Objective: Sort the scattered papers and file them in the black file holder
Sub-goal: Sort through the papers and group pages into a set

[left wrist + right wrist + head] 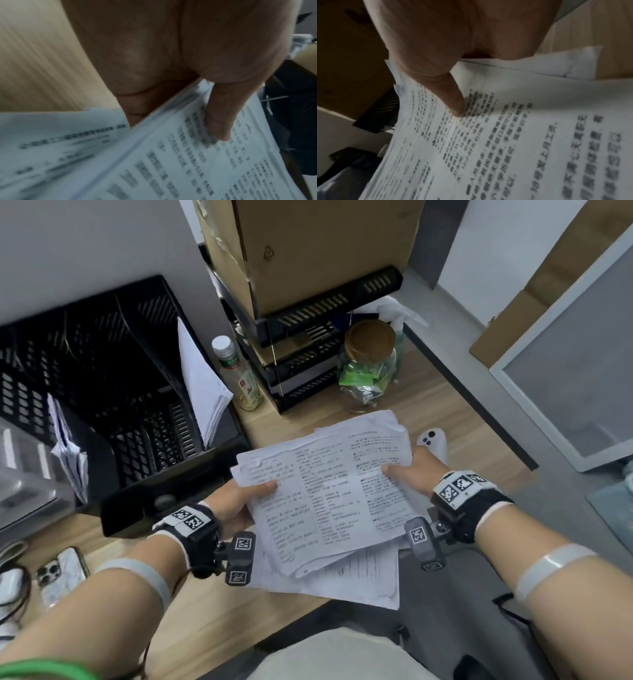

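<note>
Papers (329, 494) up off the worktop (428, 405), my left hand (236, 501) and right hand (407, 470) pinching opposite edges, thumbs on top. I'd square the stack before sliding it into the black file holder (113, 392).

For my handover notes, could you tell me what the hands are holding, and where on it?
Both grip one stack of printed papers: left hand pinches its left edge, right hand its right edge, thumbs on top.

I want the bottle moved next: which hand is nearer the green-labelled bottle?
Left. The left hand grips the papers below the bottle; the right hand is farther right.
</note>
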A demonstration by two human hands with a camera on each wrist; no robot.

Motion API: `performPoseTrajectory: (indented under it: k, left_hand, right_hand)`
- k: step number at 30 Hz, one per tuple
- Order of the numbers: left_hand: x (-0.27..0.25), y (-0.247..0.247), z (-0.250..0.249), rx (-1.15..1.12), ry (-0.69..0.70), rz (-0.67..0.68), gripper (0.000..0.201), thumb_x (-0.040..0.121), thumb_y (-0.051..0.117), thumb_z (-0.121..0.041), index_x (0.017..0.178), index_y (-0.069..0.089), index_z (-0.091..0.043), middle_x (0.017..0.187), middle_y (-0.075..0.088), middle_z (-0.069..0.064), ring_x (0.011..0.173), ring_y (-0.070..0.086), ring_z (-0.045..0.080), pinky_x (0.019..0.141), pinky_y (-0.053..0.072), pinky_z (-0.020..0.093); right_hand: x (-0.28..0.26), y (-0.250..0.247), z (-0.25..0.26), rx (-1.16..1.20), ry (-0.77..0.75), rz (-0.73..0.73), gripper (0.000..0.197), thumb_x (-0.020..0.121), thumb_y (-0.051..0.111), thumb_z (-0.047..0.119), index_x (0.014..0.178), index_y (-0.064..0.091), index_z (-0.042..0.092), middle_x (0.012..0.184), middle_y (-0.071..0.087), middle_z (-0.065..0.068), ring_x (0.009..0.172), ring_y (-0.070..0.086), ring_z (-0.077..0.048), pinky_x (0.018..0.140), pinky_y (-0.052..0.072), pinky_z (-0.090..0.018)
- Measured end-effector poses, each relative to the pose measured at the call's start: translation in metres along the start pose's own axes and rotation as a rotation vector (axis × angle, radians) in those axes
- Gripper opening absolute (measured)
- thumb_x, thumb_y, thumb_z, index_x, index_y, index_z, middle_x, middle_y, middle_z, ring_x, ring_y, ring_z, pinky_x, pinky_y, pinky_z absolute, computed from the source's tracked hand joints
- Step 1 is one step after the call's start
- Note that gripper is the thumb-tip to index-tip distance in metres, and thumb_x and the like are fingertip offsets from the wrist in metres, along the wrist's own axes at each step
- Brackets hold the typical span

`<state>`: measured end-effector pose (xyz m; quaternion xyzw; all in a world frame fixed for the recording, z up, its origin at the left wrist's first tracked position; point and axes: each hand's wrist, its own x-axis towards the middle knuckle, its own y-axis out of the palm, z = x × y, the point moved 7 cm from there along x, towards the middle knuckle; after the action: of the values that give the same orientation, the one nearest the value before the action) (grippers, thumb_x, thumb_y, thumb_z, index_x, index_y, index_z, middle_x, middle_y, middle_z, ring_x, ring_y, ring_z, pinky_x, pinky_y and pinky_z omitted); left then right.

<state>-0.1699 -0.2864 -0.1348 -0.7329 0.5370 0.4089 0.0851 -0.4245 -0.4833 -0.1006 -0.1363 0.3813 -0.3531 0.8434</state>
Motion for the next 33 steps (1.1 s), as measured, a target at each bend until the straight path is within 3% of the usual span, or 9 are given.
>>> performPoseTrajectory:
  k: [4,8,12,16,19,22,25,29,33]
  left_hand:
    - [0.001,-0.036,0.021,0.04,0.01,-0.227,0.033,0.094,0.061,-0.008,0.127,0.061,-0.003,0.119,0.071,0.019,0.108,0.069,0.035,0.087,0.059,0.043]
    - [0.001,-0.064,0.027,0.078,0.031,-0.43,0.021,0.096,0.058,-0.004,0.115,0.064,0.002,0.093,0.077,0.012,0.074,0.075,0.021,0.059,0.059,0.03]
    - [0.0,-0.088,0.04,0.104,-0.013,-0.499,0.022,0.096,0.059,-0.006,0.117,0.066,-0.002,0.104,0.076,0.012,0.088,0.074,0.025,0.073,0.058,0.035]
    - [-0.003,-0.099,0.047,0.101,-0.021,-0.533,0.02,0.096,0.058,-0.005,0.114,0.065,-0.003,0.11,0.074,0.013,0.093,0.072,0.025,0.073,0.057,0.034]
    - [-0.004,-0.102,0.048,0.12,-0.013,-0.558,0.017,0.096,0.058,-0.005,0.111,0.066,-0.003,0.109,0.074,0.014,0.093,0.071,0.028,0.079,0.056,0.037]
    - [-0.004,-0.107,0.048,0.121,-0.026,-0.579,0.016,0.095,0.061,-0.008,0.108,0.068,-0.003,0.107,0.075,0.015,0.097,0.071,0.032,0.086,0.056,0.042]
    - [-0.004,-0.107,0.04,0.127,-0.013,-0.579,0.016,0.094,0.063,-0.01,0.108,0.069,-0.006,0.104,0.076,0.013,0.095,0.073,0.03,0.084,0.057,0.043]
    - [-0.005,-0.1,0.015,0.115,0.048,-0.578,0.014,0.096,0.059,-0.007,0.107,0.068,-0.007,0.099,0.076,0.01,0.087,0.073,0.026,0.071,0.057,0.036]
    - [-0.007,-0.088,-0.016,0.175,0.123,-0.529,0.014,0.097,0.057,-0.005,0.107,0.067,-0.005,0.099,0.073,0.013,0.088,0.07,0.03,0.08,0.056,0.042]
  right_hand:
    - [0.033,0.014,0.006,-0.125,-0.004,0.071,0.029,0.09,0.06,0.041,0.115,0.066,0.028,0.106,0.067,0.008,0.103,0.064,-0.022,0.095,0.049,-0.038]
    - [0.093,0.011,0.016,-0.31,-0.157,-0.035,0.035,0.087,0.058,0.019,0.117,0.062,0.036,0.125,0.064,-0.001,0.114,0.061,-0.025,0.099,0.05,-0.039]
    - [0.126,0.018,0.027,-0.764,-0.191,-0.028,0.064,0.073,0.069,0.016,0.132,0.047,0.021,0.13,0.057,-0.012,0.116,0.055,-0.034,0.096,0.045,-0.036]
    - [0.139,0.025,0.019,-1.016,-0.074,-0.005,0.085,0.061,0.08,0.042,0.133,0.037,0.024,0.134,0.043,-0.01,0.121,0.045,-0.036,0.099,0.043,-0.044]
    - [0.15,0.025,0.006,-1.124,0.033,0.064,0.087,0.061,0.071,0.063,0.133,0.044,0.021,0.129,0.055,-0.011,0.115,0.053,-0.033,0.098,0.045,-0.042]
    - [0.148,0.026,0.015,-1.01,0.003,0.097,0.051,0.067,0.07,0.048,0.11,0.064,0.02,0.092,0.069,-0.004,0.079,0.066,-0.026,0.075,0.054,-0.033]
    - [0.126,0.017,0.045,-0.942,-0.082,-0.008,0.018,0.085,0.059,0.026,0.1,0.064,0.018,0.092,0.07,-0.007,0.076,0.066,-0.028,0.069,0.054,-0.031]
    - [0.087,-0.016,0.093,-0.855,-0.263,-0.245,0.011,0.091,0.048,0.022,0.098,0.056,0.022,0.086,0.064,-0.011,0.076,0.061,-0.033,0.066,0.051,-0.034]
    - [0.031,-0.069,0.139,-0.707,-0.342,-0.499,0.016,0.091,0.047,0.024,0.087,0.062,0.022,0.075,0.063,-0.014,0.072,0.061,-0.039,0.061,0.047,-0.032]
